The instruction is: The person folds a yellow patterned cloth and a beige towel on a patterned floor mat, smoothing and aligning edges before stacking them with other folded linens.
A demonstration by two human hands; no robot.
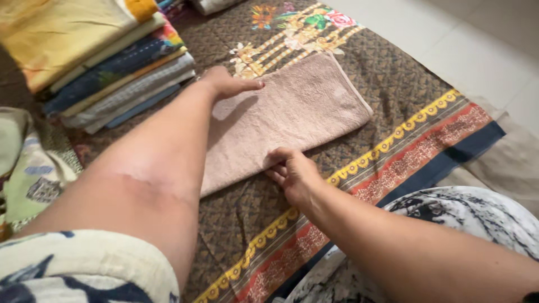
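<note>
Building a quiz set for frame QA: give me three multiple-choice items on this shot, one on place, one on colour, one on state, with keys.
1. Where does the stack of folded cloths lie?
A. upper left, beyond the left hand
B. on the white floor at right
C. on the towel

2. What colour is the towel?
A. dark blue
B. dusty pink
C. bright green

3. How does the left hand meet the towel?
A. lifts it in the air
B. rests flat on its far edge
C. is well clear of it

Key: 1 A, the stack sits upper left on the patterned mat. 2 B, its terry surface is pale pink. 3 B, palm down on the edge, while the right hand pinches the near edge.
</note>
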